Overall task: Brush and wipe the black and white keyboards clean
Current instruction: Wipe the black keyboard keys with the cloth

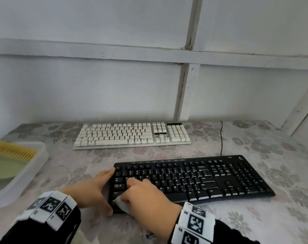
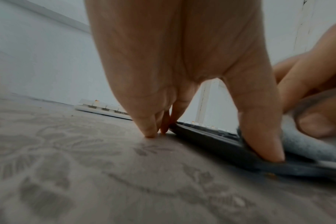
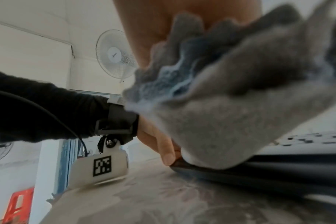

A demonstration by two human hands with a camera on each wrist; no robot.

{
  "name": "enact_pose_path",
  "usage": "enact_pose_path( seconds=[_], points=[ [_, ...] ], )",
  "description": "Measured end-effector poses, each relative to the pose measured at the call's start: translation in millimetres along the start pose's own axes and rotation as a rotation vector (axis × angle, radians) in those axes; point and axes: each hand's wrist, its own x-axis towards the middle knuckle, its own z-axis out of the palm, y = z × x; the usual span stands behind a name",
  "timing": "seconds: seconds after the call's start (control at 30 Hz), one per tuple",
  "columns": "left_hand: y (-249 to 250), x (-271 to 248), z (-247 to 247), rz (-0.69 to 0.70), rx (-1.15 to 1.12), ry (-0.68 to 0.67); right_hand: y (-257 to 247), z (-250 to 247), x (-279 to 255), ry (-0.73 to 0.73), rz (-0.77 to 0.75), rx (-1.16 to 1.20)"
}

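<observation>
Sitting at the left edge: a clear tray [image 1: 41,155] is holding a yellow brush [image 1: 14,151] and something pale green.
Left hand: the left hand [image 1: 92,188] is pressing on the left end of the black keyboard [image 1: 211,178]. Its fingers are straight and close together, with tips touching the table [image 2: 67,166], and the thumb [image 2: 259,121] is resting on the near left corner of the keyboard.
Right hand: the right hand [image 1: 146,194] is curling its fingers around a grey cloth [image 3: 230,121] and is pressing it on the left keys.
Black keyboard: it is lying near the front edge of the table, in the middle and right.
White keyboard: the white keyboard [image 1: 132,135] is lying by the back edge, apart from the black one. Orange spots are showing on some keys.
Cable: a black cable [image 1: 221,138] is running from the black keyboard toward the back edge.
</observation>
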Motion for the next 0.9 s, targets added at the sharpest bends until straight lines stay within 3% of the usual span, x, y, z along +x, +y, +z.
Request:
enact_pose_path(
  seconds=[0.2,0.37,0.63,0.77,0.9],
  points=[
    [-2,0,0,-0.003,0.008,0.004,38,-6,-20,0.037,0.147,0.032],
    [-2,-1,-1,-0.011,0.002,-0.009,67,-21,-47,0.026,0.202,-0.082],
    [0,-2,0,-0.003,-0.013,-0.009,74,-54,-69,-0.027,0.277,-0.091],
    [-2,-4,0,-0.008,-0.037,-0.013,38,-59,-47,-0.032,0.157,0.104],
    [1,-3,0,0.003,-0.010,0.009,-3,-30,-4,-0.001,-0.032,0.103]
  ],
)
